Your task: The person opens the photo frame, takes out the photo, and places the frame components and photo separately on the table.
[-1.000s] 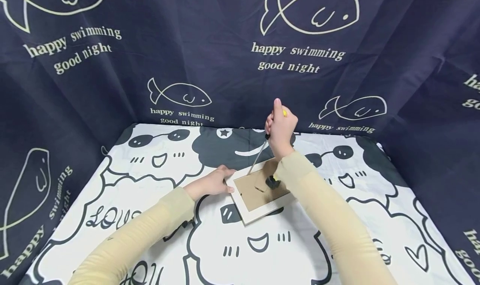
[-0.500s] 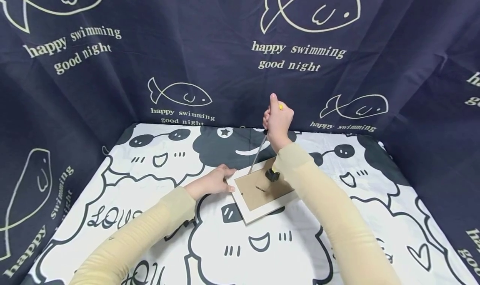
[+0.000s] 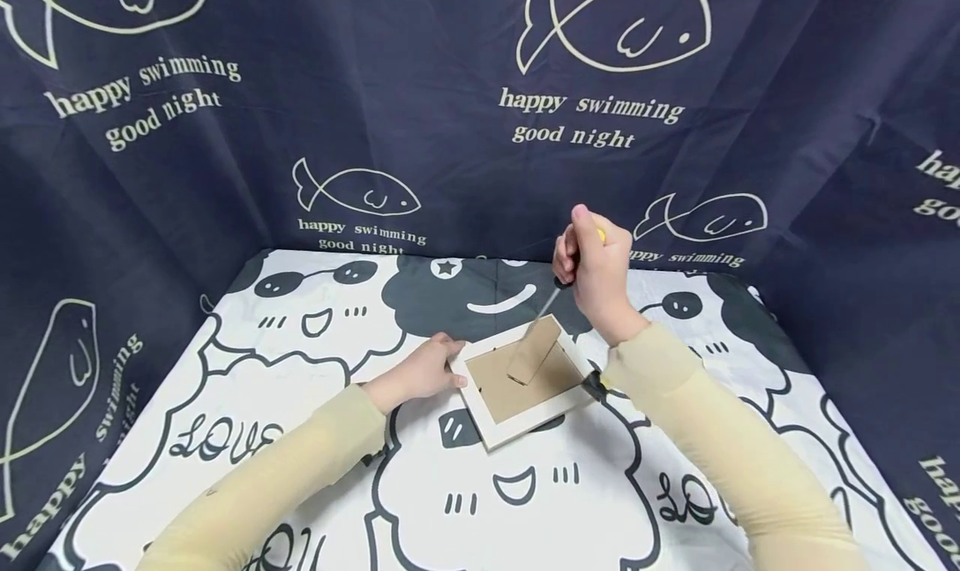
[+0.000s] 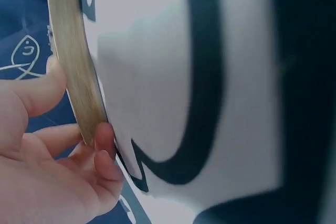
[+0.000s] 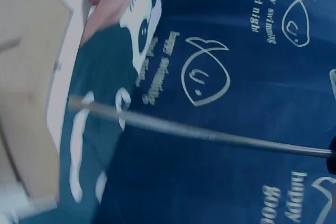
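Observation:
A white picture frame (image 3: 491,432) lies back up on the patterned cloth, its brown backing board (image 3: 551,379) showing. Small dark tabs sit along the inner edge of the frame. My left hand (image 3: 423,367) pinches the frame's left corner between thumb and fingers; the left wrist view shows the hand (image 4: 63,166) around the wooden edge (image 4: 79,51). My right hand (image 3: 597,275) grips a screwdriver by its yellow and black handle, thumb on top. The metal shaft (image 5: 199,132) slants down toward the frame's far edge. I cannot tell whether its blurred tip touches anything.
A white cloth (image 3: 600,504) with black cartoon drawings covers the table. Dark blue curtains (image 3: 465,79) with fish prints stand close behind and on both sides. A black wrist camera (image 3: 595,385) sits under my right wrist, by the frame's right edge.
My right hand has moved right with the screwdriver, whose tip went from the left part of the frame's far edge to farther right along it. My left hand and the frame stay put.

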A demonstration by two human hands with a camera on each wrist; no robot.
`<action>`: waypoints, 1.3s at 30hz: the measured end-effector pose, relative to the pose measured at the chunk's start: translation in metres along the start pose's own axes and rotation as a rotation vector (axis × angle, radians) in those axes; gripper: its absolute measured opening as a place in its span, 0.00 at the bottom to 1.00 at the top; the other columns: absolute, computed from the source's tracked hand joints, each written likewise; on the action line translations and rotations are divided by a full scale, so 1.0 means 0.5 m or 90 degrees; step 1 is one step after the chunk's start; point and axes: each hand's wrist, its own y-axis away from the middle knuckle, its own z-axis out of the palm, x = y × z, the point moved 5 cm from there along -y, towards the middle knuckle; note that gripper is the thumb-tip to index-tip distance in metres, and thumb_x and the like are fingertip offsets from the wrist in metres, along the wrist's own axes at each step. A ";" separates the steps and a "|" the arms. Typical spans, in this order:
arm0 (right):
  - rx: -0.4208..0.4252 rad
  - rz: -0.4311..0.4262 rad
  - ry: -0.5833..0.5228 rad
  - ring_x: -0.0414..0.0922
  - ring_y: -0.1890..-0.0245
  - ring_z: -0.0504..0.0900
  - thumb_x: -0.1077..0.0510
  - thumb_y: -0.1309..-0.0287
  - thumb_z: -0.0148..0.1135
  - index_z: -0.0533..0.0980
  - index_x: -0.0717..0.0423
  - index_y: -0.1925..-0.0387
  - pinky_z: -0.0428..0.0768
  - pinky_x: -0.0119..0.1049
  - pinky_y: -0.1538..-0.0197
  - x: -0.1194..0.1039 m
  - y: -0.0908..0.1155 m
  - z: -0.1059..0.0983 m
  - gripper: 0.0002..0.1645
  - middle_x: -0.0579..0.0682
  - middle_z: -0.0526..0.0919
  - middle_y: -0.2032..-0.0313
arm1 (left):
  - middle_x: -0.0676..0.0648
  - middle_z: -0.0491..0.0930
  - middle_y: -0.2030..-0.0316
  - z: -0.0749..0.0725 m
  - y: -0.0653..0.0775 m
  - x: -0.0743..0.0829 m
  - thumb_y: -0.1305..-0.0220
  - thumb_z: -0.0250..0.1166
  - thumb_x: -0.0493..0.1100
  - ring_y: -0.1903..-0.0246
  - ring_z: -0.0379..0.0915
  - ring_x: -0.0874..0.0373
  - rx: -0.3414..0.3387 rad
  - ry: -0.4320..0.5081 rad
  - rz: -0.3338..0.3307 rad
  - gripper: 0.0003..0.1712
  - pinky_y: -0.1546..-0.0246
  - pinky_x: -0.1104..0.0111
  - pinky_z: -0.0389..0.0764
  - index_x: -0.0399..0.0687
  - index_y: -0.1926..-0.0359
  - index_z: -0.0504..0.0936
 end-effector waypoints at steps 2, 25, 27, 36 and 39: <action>-0.049 -0.048 0.123 0.43 0.95 0.60 0.58 0.41 0.53 0.64 0.61 0.91 0.58 0.33 0.92 -0.026 0.011 -0.004 0.24 0.49 0.64 0.94 | 0.39 0.69 0.51 -0.002 0.015 0.007 0.49 0.64 0.52 0.58 0.70 0.54 0.036 -0.039 0.006 0.40 0.56 0.64 0.74 0.33 0.40 0.63; -0.419 0.040 0.802 0.39 0.72 0.78 0.50 0.52 0.65 0.81 0.53 0.64 0.76 0.36 0.66 0.167 0.063 -0.151 0.14 0.45 0.83 0.72 | 0.45 0.75 0.60 0.069 0.158 0.238 0.51 0.64 0.45 0.63 0.68 0.58 0.093 -0.429 0.234 0.25 0.68 0.71 0.71 0.38 0.51 0.74; -0.433 0.084 0.808 0.41 0.70 0.78 0.50 0.53 0.65 0.80 0.55 0.61 0.76 0.38 0.64 0.191 0.065 -0.163 0.18 0.48 0.83 0.69 | 0.44 0.75 0.58 0.083 0.158 0.246 0.52 0.65 0.46 0.60 0.69 0.58 0.077 -0.456 0.232 0.27 0.67 0.72 0.72 0.38 0.50 0.74; -0.472 0.215 0.827 0.40 0.79 0.71 0.48 0.50 0.63 0.76 0.59 0.53 0.70 0.34 0.72 0.274 0.078 -0.202 0.25 0.47 0.80 0.75 | 0.44 0.76 0.60 0.117 0.143 0.258 0.51 0.64 0.48 0.68 0.68 0.59 0.102 -0.537 0.204 0.24 0.74 0.74 0.69 0.39 0.54 0.77; -0.477 0.245 0.817 0.40 0.82 0.69 0.47 0.50 0.62 0.75 0.57 0.51 0.67 0.33 0.75 0.291 0.082 -0.207 0.26 0.46 0.76 0.81 | 0.46 0.76 0.63 0.116 0.141 0.260 0.51 0.64 0.48 0.70 0.67 0.60 0.109 -0.555 0.197 0.22 0.75 0.74 0.68 0.40 0.56 0.78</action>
